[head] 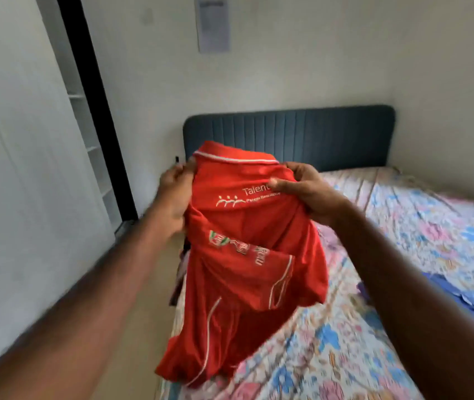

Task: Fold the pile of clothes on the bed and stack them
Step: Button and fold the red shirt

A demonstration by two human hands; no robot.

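Floral-sheeted bed [359, 336] lies below the red polo shirt [247, 255], held aloft over its left edge. Left hand [173, 194] and right hand [305, 192] pinch the shoulders. Fabric appears light, limp, slippery; grip seams near the collar.

Viewpoint: the single head-worn camera is looking forward and down from the person's eye level.
Facing: it is pointing along the bed [345, 327] toward the headboard [302, 134].
Nearness: both forearms are filling the close foreground.
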